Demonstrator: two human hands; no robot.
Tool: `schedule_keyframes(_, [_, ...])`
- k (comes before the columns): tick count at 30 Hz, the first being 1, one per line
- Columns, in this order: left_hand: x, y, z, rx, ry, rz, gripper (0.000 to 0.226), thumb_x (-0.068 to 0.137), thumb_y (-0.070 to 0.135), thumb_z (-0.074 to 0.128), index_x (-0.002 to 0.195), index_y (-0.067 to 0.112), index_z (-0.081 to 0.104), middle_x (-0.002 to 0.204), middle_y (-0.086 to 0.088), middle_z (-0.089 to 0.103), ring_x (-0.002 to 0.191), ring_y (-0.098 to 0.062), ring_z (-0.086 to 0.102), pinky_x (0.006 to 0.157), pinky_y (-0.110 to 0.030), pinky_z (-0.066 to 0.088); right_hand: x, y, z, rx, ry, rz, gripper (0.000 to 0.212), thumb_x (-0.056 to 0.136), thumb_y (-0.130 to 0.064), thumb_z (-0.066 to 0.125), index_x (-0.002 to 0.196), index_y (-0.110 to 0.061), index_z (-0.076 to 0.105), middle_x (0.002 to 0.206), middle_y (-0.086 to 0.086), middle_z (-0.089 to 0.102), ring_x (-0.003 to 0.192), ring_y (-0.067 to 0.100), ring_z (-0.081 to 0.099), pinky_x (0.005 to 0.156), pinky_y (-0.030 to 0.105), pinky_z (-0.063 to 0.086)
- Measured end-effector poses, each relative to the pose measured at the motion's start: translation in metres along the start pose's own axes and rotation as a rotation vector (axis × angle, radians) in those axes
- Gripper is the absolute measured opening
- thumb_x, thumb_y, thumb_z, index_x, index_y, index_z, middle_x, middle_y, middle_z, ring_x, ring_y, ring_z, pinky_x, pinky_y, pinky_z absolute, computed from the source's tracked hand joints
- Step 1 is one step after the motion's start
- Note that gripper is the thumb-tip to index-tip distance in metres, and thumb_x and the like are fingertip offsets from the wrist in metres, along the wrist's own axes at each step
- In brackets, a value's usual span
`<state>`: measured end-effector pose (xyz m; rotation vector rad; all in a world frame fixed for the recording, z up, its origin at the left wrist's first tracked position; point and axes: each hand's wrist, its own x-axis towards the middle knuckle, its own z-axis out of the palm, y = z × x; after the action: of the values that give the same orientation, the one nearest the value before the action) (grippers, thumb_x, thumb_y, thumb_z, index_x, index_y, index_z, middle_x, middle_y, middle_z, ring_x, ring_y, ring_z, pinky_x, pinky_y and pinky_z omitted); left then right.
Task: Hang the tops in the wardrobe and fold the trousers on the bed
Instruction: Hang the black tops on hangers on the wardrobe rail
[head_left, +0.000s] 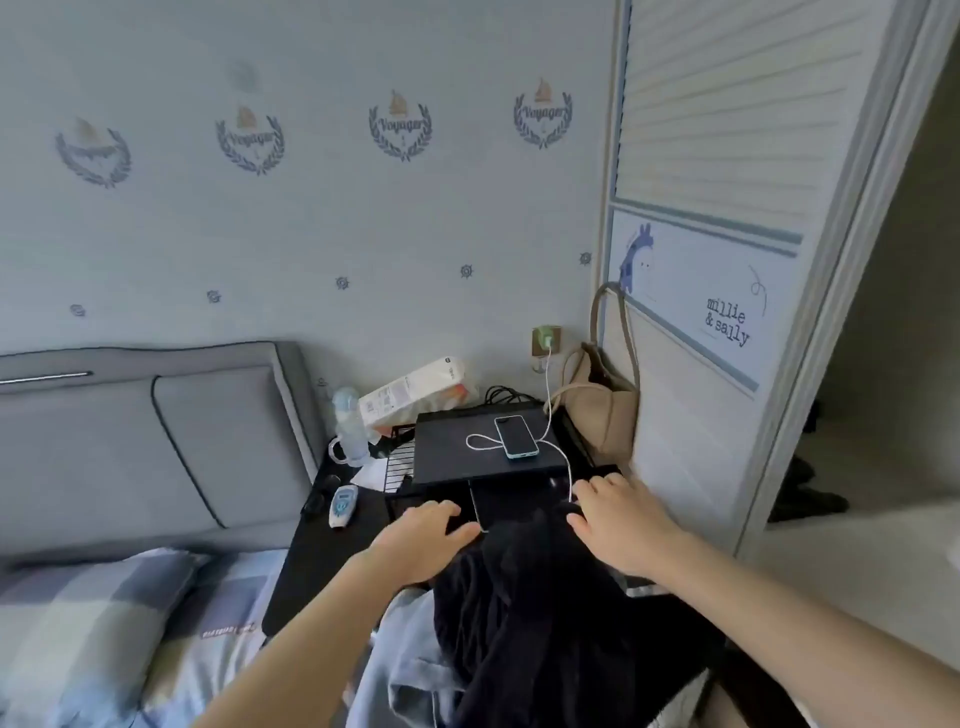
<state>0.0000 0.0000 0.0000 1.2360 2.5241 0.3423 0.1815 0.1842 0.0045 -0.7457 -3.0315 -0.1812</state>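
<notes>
Two hands over dark garment (524, 613) heap at bedside table (311, 561): left hand (421, 540) and right hand (618, 525) flat, fingers extended, gripping nothing. Phone (515, 436) beyond.

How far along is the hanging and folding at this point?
Nothing looks done yet. Both hands, left hand and right hand, reach onto a heap of dark clothes over a pale blue garment beside the bed. Hanging in the wardrobe and folding trousers all remain.
</notes>
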Motion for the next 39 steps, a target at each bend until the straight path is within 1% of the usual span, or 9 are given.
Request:
schedule_keyframes(6, [0.067, 0.008, 0.044, -0.299, -0.308, -0.01, 0.064, 0.091, 0.069, 0.038, 0.134, 0.024, 0.056, 0.126, 0.003, 0.061, 0.115, -0.015, 0.057, 0.095, -0.026, 0.042, 0.041, 0.012, 0.061, 0.16, -0.561, 0.37, 0.071, 0.091, -0.069, 0.024, 0.126, -0.015, 0.054, 0.133, 0.012, 0.053, 0.125, 0.035, 0.045, 0.103, 0.052, 0.033])
schedule_keyframes(13, [0.13, 0.016, 0.074, -0.357, -0.417, -0.089, 0.074, 0.088, 0.074, 0.037, 0.115, 0.011, 0.066, 0.115, -0.005, 0.067, 0.106, -0.02, 0.062, 0.094, -0.031, 0.047, 0.068, 0.009, 0.098, 0.624, -0.566, 0.516, 0.062, 0.088, -0.062, 0.045, 0.132, -0.019, 0.053, 0.135, 0.007, 0.055, 0.122, 0.025, 0.052, 0.095, 0.03, 0.04])
schedule_keyframes(19, [0.158, 0.021, 0.098, -0.334, -0.358, -0.116, 0.023, 0.089, 0.032, 0.065, 0.086, 0.009, 0.068, 0.088, -0.005, 0.069, 0.087, -0.021, 0.067, 0.084, -0.036, 0.056, 0.077, -0.001, 0.106, 0.823, -0.198, 0.652, 0.015, 0.091, -0.025, 0.061, 0.105, -0.02, 0.062, 0.106, 0.001, 0.064, 0.103, 0.019, 0.058, 0.077, 0.024, 0.04])
schedule_keyframes(21, [0.157, 0.023, 0.09, -0.563, -0.328, -0.183, 0.021, 0.092, 0.019, 0.061, 0.081, 0.003, 0.068, 0.078, -0.008, 0.067, 0.077, -0.023, 0.066, 0.076, -0.039, 0.057, 0.074, 0.0, 0.102, 0.995, -0.069, 0.74, 0.005, 0.094, -0.024, 0.056, 0.097, -0.02, 0.057, 0.093, -0.003, 0.061, 0.094, 0.016, 0.059, 0.07, 0.022, 0.042])
schedule_keyframes(23, [0.151, 0.027, 0.074, -0.93, -0.311, -0.268, 0.022, 0.095, 0.014, 0.058, 0.082, 0.0, 0.068, 0.071, -0.011, 0.067, 0.067, -0.026, 0.066, 0.064, -0.038, 0.056, 0.066, 0.004, 0.09, 1.311, 0.062, 0.865, 0.01, 0.096, -0.022, 0.053, 0.099, -0.017, 0.059, 0.096, 0.002, 0.064, 0.095, 0.02, 0.062, 0.083, 0.031, 0.051])
schedule_keyframes(26, [0.142, 0.035, 0.043, -1.339, -0.384, -0.361, 0.02, 0.098, 0.013, 0.051, 0.095, 0.001, 0.067, 0.083, -0.016, 0.068, 0.071, -0.03, 0.066, 0.063, -0.038, 0.054, 0.047, 0.008, 0.05, 1.738, 0.309, 0.969, 0.009, 0.095, -0.008, 0.052, 0.097, -0.009, 0.061, 0.096, 0.012, 0.066, 0.091, 0.024, 0.064, 0.081, 0.038, 0.053])
schedule_keyframes(30, [0.117, 0.052, 0.014, -1.421, -0.53, -0.346, 0.027, 0.095, 0.019, 0.055, 0.112, 0.001, 0.066, 0.103, -0.015, 0.068, 0.084, -0.029, 0.067, 0.062, -0.034, 0.056, 0.009, 0.014, -0.003, 2.019, 0.57, 0.893, 0.015, 0.092, 0.004, 0.05, 0.091, -0.008, 0.058, 0.083, 0.01, 0.063, 0.081, 0.022, 0.06, 0.071, 0.032, 0.052])
schedule_keyframes(34, [0.083, 0.078, 0.006, -1.365, -0.716, -0.334, 0.03, 0.092, 0.032, 0.061, 0.111, 0.009, 0.062, 0.081, -0.011, 0.07, 0.064, -0.026, 0.07, 0.056, -0.031, 0.055, -0.046, 0.018, -0.044, 1.992, 0.689, 0.846, 0.024, 0.093, 0.004, 0.046, 0.106, -0.009, 0.062, 0.092, 0.009, 0.063, 0.081, 0.019, 0.062, 0.068, 0.028, 0.053])
schedule_keyframes(39, [0.036, 0.115, 0.015, -1.218, -0.926, -0.254, 0.033, 0.084, 0.043, 0.07, 0.098, 0.013, 0.073, 0.105, -0.011, 0.072, 0.09, -0.027, 0.071, 0.082, -0.04, 0.052, -0.141, 0.019, -0.082, 1.737, 0.819, 0.699, 0.036, 0.09, 0.006, 0.045, 0.101, -0.017, 0.071, 0.097, 0.003, 0.064, 0.091, 0.014, 0.062, 0.074, 0.022, 0.05])
